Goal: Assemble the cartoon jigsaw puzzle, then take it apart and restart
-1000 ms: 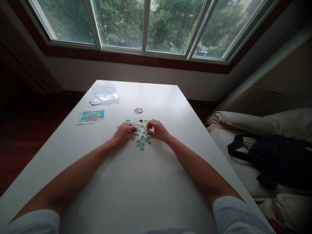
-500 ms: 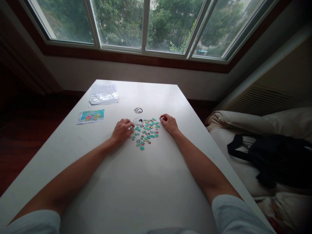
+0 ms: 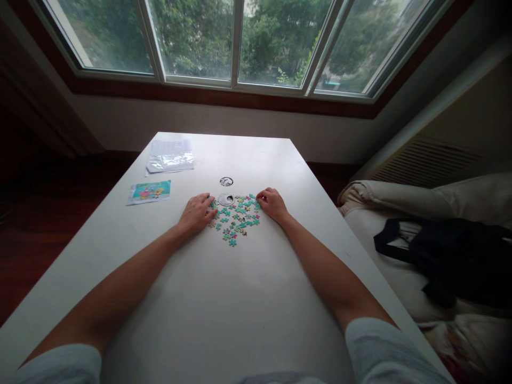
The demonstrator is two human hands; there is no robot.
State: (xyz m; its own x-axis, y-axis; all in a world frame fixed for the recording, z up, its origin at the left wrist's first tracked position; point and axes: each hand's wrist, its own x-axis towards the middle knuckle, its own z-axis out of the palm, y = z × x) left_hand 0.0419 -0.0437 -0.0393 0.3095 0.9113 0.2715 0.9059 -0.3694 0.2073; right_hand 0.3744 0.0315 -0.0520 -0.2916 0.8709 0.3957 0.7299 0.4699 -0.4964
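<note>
Small jigsaw puzzle pieces, mostly teal with some pink and yellow, lie in a loose pile on the white table. My left hand rests at the pile's left edge, fingers apart, the tips touching pieces there. At the upper right edge, my right hand has its thumb and index finger pinched at a piece, largely covered by the fingertips. A round grommet with an opening is set in the table at the top of the pile.
Beyond the pile is a round dark-rimmed opening. To the left lie a colourful cartoon picture card and a clear plastic bag with papers. A pale sofa holding a black bag stands along the right side.
My right hand has moved slightly left, bringing its pinched fingertips against the pile's edge. My left hand has shifted a little left, and its fingers have spread wider.
</note>
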